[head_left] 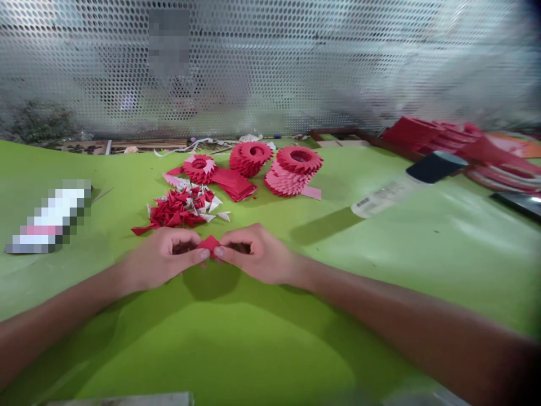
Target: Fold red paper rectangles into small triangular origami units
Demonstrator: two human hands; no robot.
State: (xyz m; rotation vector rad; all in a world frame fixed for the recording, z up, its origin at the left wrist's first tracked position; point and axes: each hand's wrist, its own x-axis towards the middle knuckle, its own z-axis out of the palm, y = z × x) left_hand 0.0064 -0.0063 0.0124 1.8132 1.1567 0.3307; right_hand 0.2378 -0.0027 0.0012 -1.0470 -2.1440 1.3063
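A small folded piece of red paper [209, 244] is pinched between both hands, just above the green table surface [220, 344]. My left hand [163, 255] grips its left corner with thumb and fingers. On the opposite corner, my right hand [262, 254] has the same kind of pinch. Right behind my left hand lies a loose pile of folded red and white paper triangles [177, 207]. Beyond that rests a stack of flat red paper pieces [235, 185].
Ring-shaped red and pink paper stacks [291, 172] stand at the back middle, with a smaller ring [199, 168] to their left. A clear bottle with a black cap [393, 192] lies at the right. Red paper bundles [435, 138] sit far right. A perforated metal screen [270, 67] rises behind.
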